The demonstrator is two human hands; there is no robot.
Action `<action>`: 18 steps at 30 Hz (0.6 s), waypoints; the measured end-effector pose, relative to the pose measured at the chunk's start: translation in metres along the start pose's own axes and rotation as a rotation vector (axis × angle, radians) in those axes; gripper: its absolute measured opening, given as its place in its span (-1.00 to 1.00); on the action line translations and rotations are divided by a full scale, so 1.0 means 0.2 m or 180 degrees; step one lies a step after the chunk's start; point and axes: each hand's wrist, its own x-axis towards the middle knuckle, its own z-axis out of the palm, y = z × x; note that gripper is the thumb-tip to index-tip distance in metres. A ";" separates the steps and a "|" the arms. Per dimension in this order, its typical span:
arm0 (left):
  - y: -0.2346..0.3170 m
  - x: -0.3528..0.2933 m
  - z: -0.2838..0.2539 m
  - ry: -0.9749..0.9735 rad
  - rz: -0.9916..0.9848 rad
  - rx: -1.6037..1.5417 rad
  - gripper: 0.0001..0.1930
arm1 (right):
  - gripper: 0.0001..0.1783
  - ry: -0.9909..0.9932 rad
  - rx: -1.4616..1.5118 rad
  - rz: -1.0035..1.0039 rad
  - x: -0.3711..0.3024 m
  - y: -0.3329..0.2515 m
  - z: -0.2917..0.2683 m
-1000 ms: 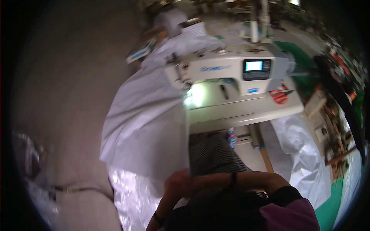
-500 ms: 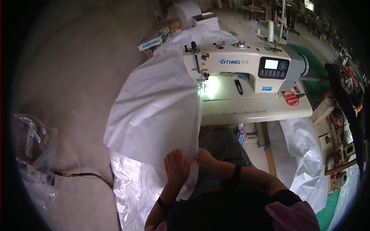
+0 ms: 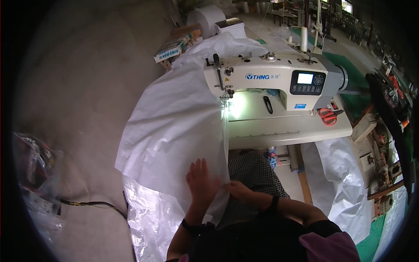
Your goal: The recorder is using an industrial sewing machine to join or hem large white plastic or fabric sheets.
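Observation:
A large white plastic sheet (image 3: 170, 135) drapes from the sewing machine (image 3: 262, 74) down over the table's left side toward my lap. Its right edge runs under the lit needle area. My left hand (image 3: 203, 181) lies flat on the sheet near its lower end, fingers stretched out. Just to the right, my right hand (image 3: 241, 191) pinches the sheet's edge between thumb and fingers. The lower part of the sheet is shinier and hangs beside my left forearm.
On the machine table lie a black cutter (image 3: 267, 105) and red-handled scissors (image 3: 329, 116). Behind stand a white roll (image 3: 206, 20), a paper stack (image 3: 232, 29) and a box (image 3: 168, 53). A plastic bag (image 3: 37, 174) and a black cable (image 3: 94, 203) lie on the floor at left.
My left hand has spread its fingers and shifted slightly up the sheet. My right hand has moved a little right and down, still pinching the edge.

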 end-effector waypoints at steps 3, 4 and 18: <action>0.05 0.00 0.06 -0.0250 -0.0120 0.0136 -0.56 | -0.62 -0.0029 -0.0132 -0.0158 0.00 0.04 0.00; 0.04 0.00 0.08 -0.0540 -0.0279 0.0015 -0.60 | -0.62 0.0012 -0.0251 -0.0167 0.00 0.05 -0.01; -0.35 0.34 -0.63 0.0120 -0.0035 0.0403 -0.79 | -0.63 -0.0399 -0.2407 -0.0455 -0.23 -0.54 0.11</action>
